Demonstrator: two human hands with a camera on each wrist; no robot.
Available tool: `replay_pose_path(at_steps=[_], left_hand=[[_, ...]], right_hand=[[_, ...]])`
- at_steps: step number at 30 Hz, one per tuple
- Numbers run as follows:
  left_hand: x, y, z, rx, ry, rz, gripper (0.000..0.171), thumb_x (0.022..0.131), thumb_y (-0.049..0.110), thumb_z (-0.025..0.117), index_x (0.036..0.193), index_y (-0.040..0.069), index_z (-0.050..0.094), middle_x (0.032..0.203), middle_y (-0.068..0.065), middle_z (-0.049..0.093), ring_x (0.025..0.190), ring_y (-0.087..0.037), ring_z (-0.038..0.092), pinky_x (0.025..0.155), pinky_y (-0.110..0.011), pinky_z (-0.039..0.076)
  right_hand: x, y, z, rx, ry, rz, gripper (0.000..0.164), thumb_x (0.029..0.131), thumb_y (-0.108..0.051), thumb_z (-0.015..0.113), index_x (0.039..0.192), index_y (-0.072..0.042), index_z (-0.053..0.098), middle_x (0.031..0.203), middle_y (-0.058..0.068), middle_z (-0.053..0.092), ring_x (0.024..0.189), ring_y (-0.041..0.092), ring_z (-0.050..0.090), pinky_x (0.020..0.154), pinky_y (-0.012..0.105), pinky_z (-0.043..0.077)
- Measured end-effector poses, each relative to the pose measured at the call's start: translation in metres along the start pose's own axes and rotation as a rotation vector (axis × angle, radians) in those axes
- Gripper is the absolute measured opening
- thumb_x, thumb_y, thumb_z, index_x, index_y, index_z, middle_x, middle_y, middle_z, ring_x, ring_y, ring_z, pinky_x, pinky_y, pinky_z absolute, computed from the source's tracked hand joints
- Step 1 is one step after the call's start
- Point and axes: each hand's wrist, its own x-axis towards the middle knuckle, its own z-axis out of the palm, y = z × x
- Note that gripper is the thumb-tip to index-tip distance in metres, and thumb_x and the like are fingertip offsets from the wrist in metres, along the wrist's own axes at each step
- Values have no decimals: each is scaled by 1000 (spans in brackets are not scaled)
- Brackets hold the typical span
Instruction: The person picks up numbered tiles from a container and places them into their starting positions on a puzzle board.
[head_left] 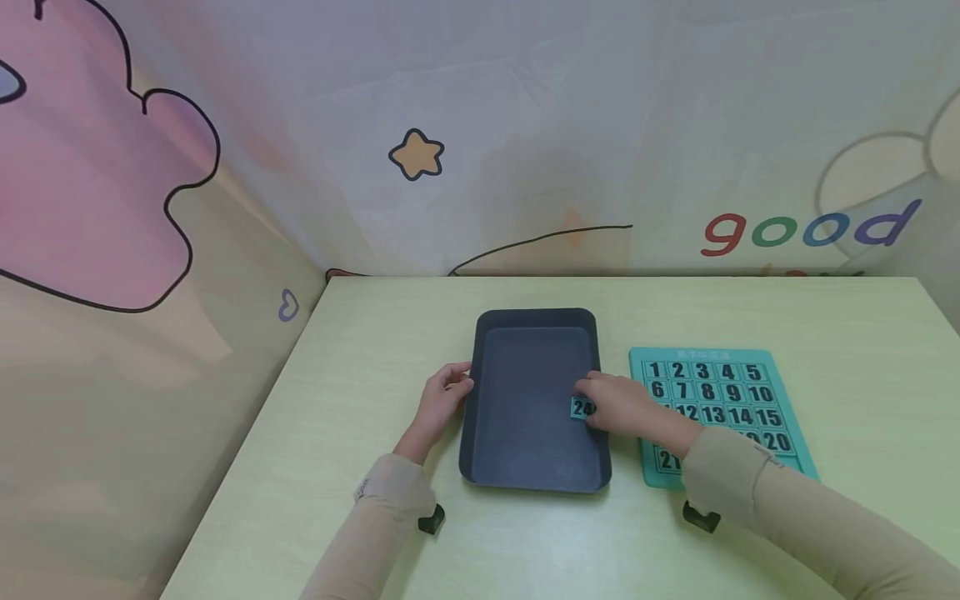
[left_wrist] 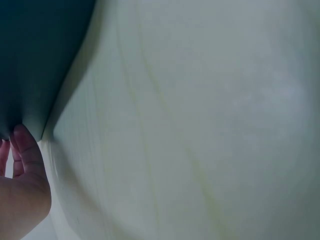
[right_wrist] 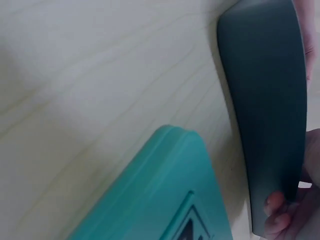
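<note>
In the head view, a dark grey tray [head_left: 536, 483] lies on the table, its inner floor mostly bare. My left hand [head_left: 441, 398] grips its left side, with the thumb [left_wrist: 27, 150] against the outer wall in the left wrist view; the other fingertips are partly hidden. Over the tray's right side, my right hand [head_left: 621, 404] pinches a small teal tile marked 24 [head_left: 581, 407] between thumb and fingers. Right of the tray lies a teal number board [head_left: 783, 367] with black-numbered tiles in rows. My right forearm covers part of its lower rows.
The pale wooden table [head_left: 315, 417] meets a printed cloth backdrop [head_left: 540, 150] along its far edge. A strip of tabletop separates tray and board. The board's corner [right_wrist: 175, 150] shows near the tray's wall in the right wrist view.
</note>
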Motion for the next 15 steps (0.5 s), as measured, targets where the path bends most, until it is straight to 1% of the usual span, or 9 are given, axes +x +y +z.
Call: replay_pose_path(at_steps=[3, 6, 11, 15], left_hand=[[1, 0, -1, -1, -15, -2, 32, 84, 2, 53, 116, -3, 54, 87, -8, 55, 72, -10, 50, 62, -21, 43], [2, 1, -1, 3, -19, -1, 32, 84, 2, 53, 116, -3, 53, 87, -9, 55, 72, -11, 50, 62, -22, 43], [1, -1, 1, 17, 10, -2, 32, 84, 4, 53, 116, 1, 55, 89, -9, 55, 72, -10, 50, 64, -21, 43], [0, -2, 2, 35, 31, 18, 31, 84, 5, 53, 115, 2, 56, 90, -10, 55, 73, -10, 50, 64, -21, 43]], right_hand=[[-3, 2, 1, 13, 35, -22, 35, 74, -15, 67, 107, -6, 61, 95, 7, 56, 70, 13, 50, 57, 24, 42], [-6, 5, 0, 59, 79, -45, 34, 74, -15, 66, 107, -6, 63, 94, 6, 55, 70, 12, 48, 56, 22, 39], [-17, 11, -9, 118, 131, -76, 35, 74, -16, 66, 107, -5, 63, 97, 7, 57, 76, 13, 52, 59, 22, 42], [-29, 17, -19, 139, 153, -90, 34, 74, -15, 66, 107, -5, 64, 95, 6, 58, 77, 15, 52, 59, 22, 42]])
